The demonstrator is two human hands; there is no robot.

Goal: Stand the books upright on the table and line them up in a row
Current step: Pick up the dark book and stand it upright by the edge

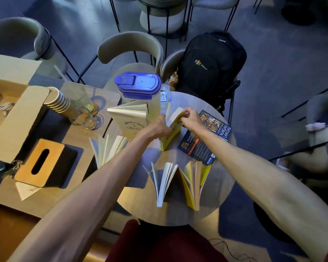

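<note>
In the head view, a round bench [178, 210] is seen from above, and a yellow-covered book [171, 129] is held a little beyond its centre, towards twelve o'clock. The left hand [158, 127] is closed on the book's near edge and cover, while the right hand [190, 119] pinches the top of its pages between fingertips [186, 113]; both grips are therefore closed on that one book. Four books already stand fanned open: a cream book [128, 118] at about eleven o'clock, just in front of a blue-lidded pitcher [138, 86]; a white-paged book [110, 148] at nine o'clock on the bench's left edge; and, at six o'clock, a white book [164, 182] touching or nearly touching a yellow book [194, 184]. A dark blue book [204, 137] lies flat at two o'clock, partly under the right forearm, and is judged not yet handled. For the step to be done well, the covers should be spread into a modest V before the book is released, its bottom edges pressed flat on the bench, and the top let go last. The spot should be chosen with the row in mind, since the standing books are scattered rather than aligned. A collision with the pitcher or the cream book is to be avoided.
</note>
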